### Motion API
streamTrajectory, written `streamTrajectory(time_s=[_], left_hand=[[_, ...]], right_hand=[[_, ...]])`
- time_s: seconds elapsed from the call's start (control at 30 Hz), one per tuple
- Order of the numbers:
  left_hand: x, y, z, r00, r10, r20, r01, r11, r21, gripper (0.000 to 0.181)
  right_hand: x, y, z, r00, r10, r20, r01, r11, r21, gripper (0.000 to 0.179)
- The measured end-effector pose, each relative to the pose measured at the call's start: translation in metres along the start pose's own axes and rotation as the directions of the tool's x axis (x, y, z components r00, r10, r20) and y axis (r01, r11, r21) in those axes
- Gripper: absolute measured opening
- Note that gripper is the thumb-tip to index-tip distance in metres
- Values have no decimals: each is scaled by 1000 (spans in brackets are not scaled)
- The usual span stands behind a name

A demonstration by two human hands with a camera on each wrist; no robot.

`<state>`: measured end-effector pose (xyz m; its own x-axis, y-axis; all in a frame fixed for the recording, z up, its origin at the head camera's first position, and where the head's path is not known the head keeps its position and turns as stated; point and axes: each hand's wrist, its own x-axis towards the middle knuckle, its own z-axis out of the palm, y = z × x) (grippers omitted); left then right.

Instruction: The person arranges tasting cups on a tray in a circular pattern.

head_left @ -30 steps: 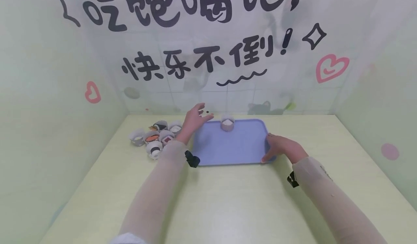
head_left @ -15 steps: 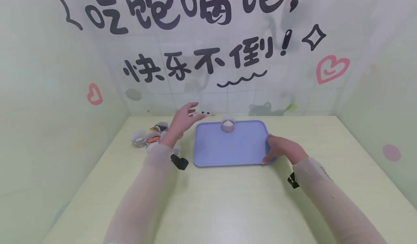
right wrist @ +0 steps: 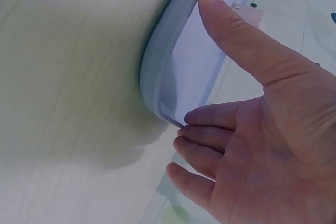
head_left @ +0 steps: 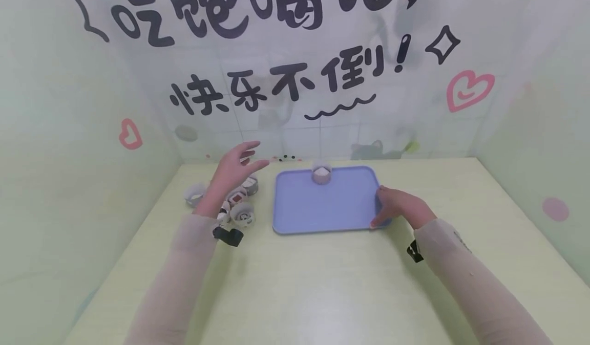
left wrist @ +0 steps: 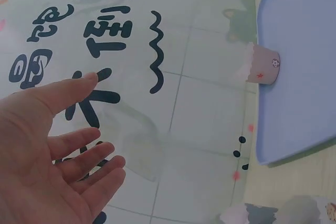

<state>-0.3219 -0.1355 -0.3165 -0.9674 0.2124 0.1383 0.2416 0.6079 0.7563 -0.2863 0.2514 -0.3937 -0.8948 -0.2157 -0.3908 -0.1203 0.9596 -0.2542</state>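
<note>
My left hand (head_left: 232,168) is raised over the left part of the table, its fingers spread and holding nothing. Under and beside it stand several small paper cups (head_left: 241,214) with toy-sized food in them, partly hidden by the hand and wrist. A blue tray (head_left: 322,207) lies right of the cups. At the tray's back edge is one pink paper cup (left wrist: 265,65) with something white inside. My right hand (head_left: 401,207) holds the tray's right end, the thumb (right wrist: 223,17) over the rim and the fingers against another part of the edge.
A pale wooden table (head_left: 295,283) carries everything. Behind it rises a back wall (head_left: 276,125) with large black characters, and a side wall stands at each side. A dark strap device (head_left: 228,236) sits on the left wrist.
My left hand has moved left, away from the tray to over the cups. A cup at the front of the group now shows. My right hand and the tray stay in place.
</note>
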Motion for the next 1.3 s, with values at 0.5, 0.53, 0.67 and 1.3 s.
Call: streamTrajectory(time_s=[0.5, 0.53, 0.67, 1.3], left_hand=[[-23, -32, -37, 1000, 5, -15, -4, 999, 48, 64], [-24, -34, -39, 1000, 0, -16, 1, 999, 48, 64], [-29, -46, -45, 999, -32, -20, 33, 998, 61, 66], [-51, -111, -72, 979, -163, -125, 174, 981, 83, 66]], right_hand=[[3, 2, -2, 1000, 0, 12, -1, 1000, 28, 117], [3, 2, -2, 1000, 1, 13, -1, 1000, 30, 118], [3, 3, -2, 1000, -1, 14, 0, 999, 33, 119], [4, 3, -2, 1000, 10, 16, -11, 999, 36, 118]])
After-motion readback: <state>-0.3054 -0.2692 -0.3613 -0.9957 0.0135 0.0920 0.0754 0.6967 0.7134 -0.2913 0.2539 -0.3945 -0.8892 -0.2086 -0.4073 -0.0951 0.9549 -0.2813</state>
